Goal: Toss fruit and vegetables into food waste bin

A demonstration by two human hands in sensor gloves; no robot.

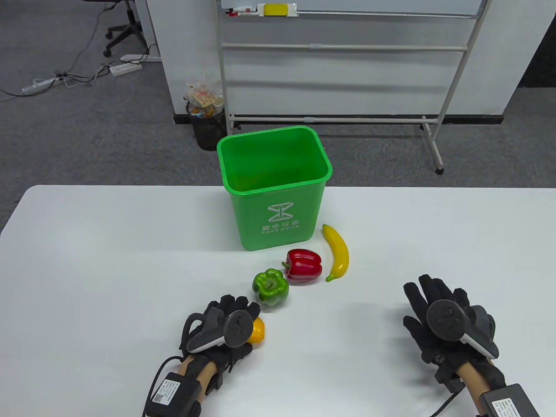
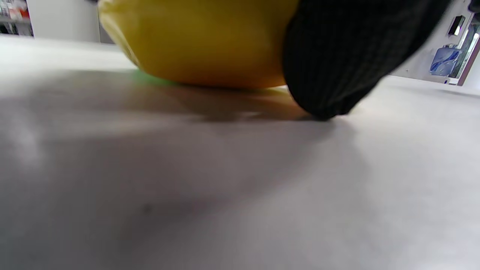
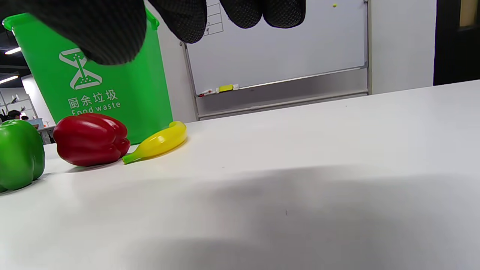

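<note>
The left hand cups a yellow fruit on the table, seemingly gripping it. It looks light, smooth and slippery; take it round the middle. The right hand rests with fingers spread, well short of the bin.

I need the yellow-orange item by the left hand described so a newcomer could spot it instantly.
Start at the green food waste bin on the white table; produce trails from it toward the near edge. Last in line, past the green pepper, sits the yellow-orange fruit, the only piece under the left hand.
</note>
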